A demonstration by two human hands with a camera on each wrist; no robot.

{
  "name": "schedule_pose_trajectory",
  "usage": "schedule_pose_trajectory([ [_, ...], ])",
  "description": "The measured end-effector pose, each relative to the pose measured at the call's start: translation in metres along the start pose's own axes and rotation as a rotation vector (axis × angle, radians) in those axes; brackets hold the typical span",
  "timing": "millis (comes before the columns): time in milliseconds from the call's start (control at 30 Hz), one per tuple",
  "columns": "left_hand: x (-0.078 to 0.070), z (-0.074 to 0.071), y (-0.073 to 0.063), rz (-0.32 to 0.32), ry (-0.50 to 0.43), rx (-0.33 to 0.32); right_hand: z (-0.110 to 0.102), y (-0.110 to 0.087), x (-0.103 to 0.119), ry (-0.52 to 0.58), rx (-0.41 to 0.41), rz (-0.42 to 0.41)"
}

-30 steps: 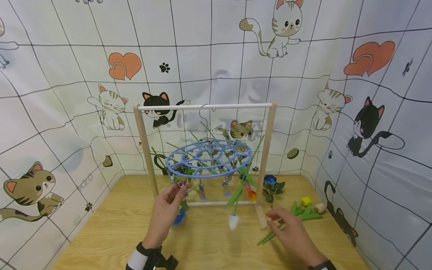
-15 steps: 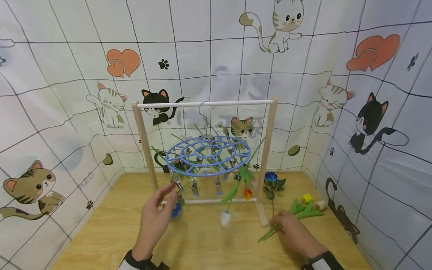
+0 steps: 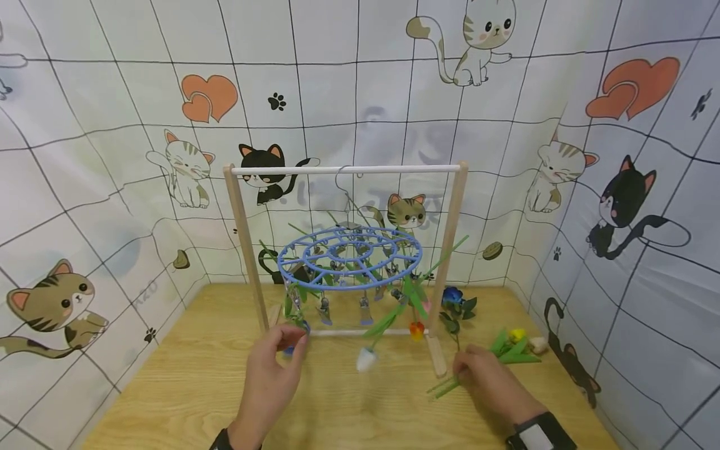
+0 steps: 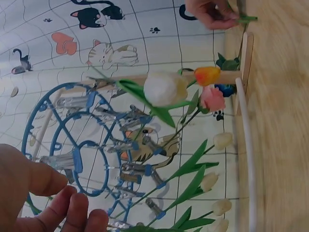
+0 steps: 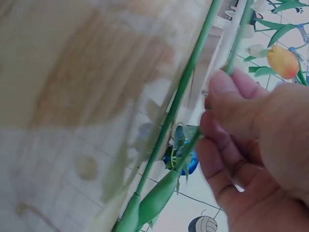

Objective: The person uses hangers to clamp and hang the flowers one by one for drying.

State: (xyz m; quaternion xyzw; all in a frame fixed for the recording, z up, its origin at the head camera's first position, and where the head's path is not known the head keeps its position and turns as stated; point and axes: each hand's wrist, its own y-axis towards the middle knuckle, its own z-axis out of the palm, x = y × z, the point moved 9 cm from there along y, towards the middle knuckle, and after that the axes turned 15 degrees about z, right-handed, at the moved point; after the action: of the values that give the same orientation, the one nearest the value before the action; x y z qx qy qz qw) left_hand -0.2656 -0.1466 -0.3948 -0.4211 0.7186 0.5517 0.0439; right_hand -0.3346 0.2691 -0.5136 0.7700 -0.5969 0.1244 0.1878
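Note:
My right hand [image 3: 488,380] is low over the table at the right. In the right wrist view its thumb and fingers pinch a green tulip stem [image 5: 236,43]; a second green stem [image 5: 186,77] runs beside it. The flower heads, a yellow tulip [image 3: 516,335] and a whitish one [image 3: 538,344], lie beyond the hand; which one belongs to the pinched stem I cannot tell. My left hand [image 3: 274,372] holds nothing, its fingers loosely bent, just below the front left of the blue round clip hanger [image 3: 343,288]. A clip [image 4: 63,162] hangs near its fingertips.
The hanger hangs from the white bar [image 3: 394,169] of a wooden stand [image 3: 240,237]. Clipped flowers dangle upside down, among them a white tulip [image 3: 366,359] and an orange one [image 3: 417,329]. A blue flower [image 3: 452,295] lies right of the stand.
My left hand has let go of a clip at the hanger's front left and dropped lower. My right hand has come down and taken hold of a stem. The dangling white tulip has swung left.

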Motion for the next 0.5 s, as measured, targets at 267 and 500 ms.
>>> schedule_pose_trajectory([
  [267,-0.005,0.027,-0.011,-0.013,-0.134,0.109,-0.039,-0.010,0.025,0.007,-0.312,-0.088],
  [500,-0.009,0.044,-0.016,-0.054,-0.191,0.177,-0.069,-0.023,0.054,0.000,-0.518,-0.225],
])
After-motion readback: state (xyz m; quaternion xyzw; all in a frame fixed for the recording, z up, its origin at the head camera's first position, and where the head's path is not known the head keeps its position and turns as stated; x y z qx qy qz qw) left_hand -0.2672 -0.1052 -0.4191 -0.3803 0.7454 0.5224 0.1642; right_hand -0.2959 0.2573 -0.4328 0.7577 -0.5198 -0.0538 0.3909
